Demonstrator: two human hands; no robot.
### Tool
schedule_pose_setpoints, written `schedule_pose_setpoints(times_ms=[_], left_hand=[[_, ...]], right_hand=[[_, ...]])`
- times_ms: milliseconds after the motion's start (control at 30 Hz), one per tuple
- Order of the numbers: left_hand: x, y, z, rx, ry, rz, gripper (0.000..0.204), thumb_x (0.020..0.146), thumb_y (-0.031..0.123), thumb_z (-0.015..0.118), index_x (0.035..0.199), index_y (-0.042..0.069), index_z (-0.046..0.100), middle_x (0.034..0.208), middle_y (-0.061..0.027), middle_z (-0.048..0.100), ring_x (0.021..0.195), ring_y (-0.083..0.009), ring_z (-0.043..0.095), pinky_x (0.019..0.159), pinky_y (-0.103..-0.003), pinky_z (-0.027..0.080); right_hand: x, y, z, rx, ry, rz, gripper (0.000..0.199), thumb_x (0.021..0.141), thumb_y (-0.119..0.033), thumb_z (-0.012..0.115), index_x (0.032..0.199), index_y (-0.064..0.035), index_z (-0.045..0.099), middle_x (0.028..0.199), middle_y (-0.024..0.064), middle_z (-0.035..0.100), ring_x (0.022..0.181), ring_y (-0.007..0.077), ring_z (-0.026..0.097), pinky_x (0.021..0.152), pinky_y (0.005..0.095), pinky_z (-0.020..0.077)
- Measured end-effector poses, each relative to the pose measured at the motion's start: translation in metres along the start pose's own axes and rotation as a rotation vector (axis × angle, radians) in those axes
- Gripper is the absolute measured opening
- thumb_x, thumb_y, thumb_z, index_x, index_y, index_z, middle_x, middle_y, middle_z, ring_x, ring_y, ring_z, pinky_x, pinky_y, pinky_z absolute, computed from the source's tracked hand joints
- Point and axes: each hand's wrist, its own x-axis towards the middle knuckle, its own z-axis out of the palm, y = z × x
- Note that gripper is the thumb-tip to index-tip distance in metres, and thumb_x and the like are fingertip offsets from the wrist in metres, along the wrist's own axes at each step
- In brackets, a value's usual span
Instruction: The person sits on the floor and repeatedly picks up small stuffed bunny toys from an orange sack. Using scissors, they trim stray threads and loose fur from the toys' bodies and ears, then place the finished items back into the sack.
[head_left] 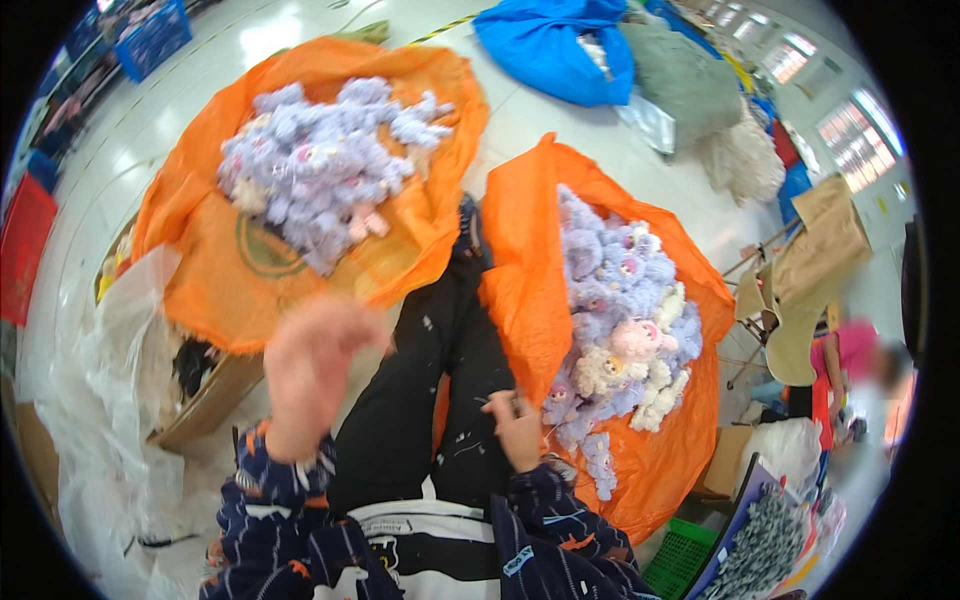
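My left hand (318, 370) is raised over the near edge of the left orange sack (215, 285); motion smears its fingers, so what they do is unclear. Above my right thigh, my right hand (515, 430) is closed, with a small dark thing (516, 404) showing at its fingers, too small to name. Beside that hand lies the right orange sack (525, 300), spread open around a heap of fluffy lilac plush toys (605, 260). A pink plush toy (640, 340) and cream ones (600, 370) lie among them. Another lilac plush heap (310, 165) fills the left sack.
Clear plastic sheeting (105, 400) hangs by a cardboard box (215, 405) at left. Far off stand a blue sack (555, 50) and a grey-green sack (685, 85). A chair (795, 320), a person in pink (850, 360) and a green crate (680, 560) are at right.
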Motion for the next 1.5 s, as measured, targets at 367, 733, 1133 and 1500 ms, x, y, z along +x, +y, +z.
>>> schedule_pose_setpoints(times_ms=[367, 733, 1133, 1500], left_hand=[[-0.018, 0.097, 0.084, -0.393, -0.447, 0.450, 0.007, 0.081, 0.007, 0.057, 0.084, 0.008, 0.063, 0.089, -0.0016, 0.058, 0.082, -0.0150, 0.057, 0.065, -0.037, 0.052], [-0.024, 0.096, 0.062, -0.531, -0.729, 0.377, 0.008, 0.082, 0.008, 0.054, 0.088, 0.010, 0.058, 0.094, -0.0052, 0.055, 0.085, -0.0207, 0.056, 0.074, -0.041, 0.051], [-0.025, 0.089, 0.074, -0.610, -0.874, 0.313, 0.008, 0.083, 0.010, 0.055, 0.090, 0.011, 0.060, 0.098, -0.0049, 0.053, 0.093, -0.0238, 0.054, 0.078, -0.044, 0.049], [-0.028, 0.050, 0.113, -0.689, -0.877, 0.027, 0.009, 0.084, 0.015, 0.057, 0.089, 0.009, 0.060, 0.101, -0.0066, 0.057, 0.084, -0.0290, 0.056, 0.074, -0.043, 0.048]], right_hand=[[0.001, 0.016, 0.006, -0.194, -0.004, -0.211, 0.017, 0.084, -0.012, 0.055, 0.083, 0.0041, 0.058, 0.067, 0.0092, 0.062, 0.064, 0.0131, 0.061, 0.059, 0.0235, 0.0455], [-0.001, 0.013, 0.014, -0.222, 0.035, -0.238, 0.017, 0.083, -0.012, 0.055, 0.083, 0.0048, 0.058, 0.066, 0.0110, 0.061, 0.062, 0.0136, 0.060, 0.058, 0.0246, 0.0451], [0.001, 0.016, 0.010, -0.219, 0.026, -0.252, 0.019, 0.083, -0.015, 0.055, 0.086, 0.0031, 0.059, 0.068, 0.0118, 0.062, 0.063, 0.0171, 0.061, 0.058, 0.0264, 0.0454], [0.014, 0.020, -0.012, -0.183, 0.124, -0.297, 0.020, 0.085, -0.019, 0.055, 0.082, 0.0006, 0.059, 0.065, 0.0104, 0.061, 0.059, 0.0161, 0.058, 0.055, 0.0273, 0.0440]])
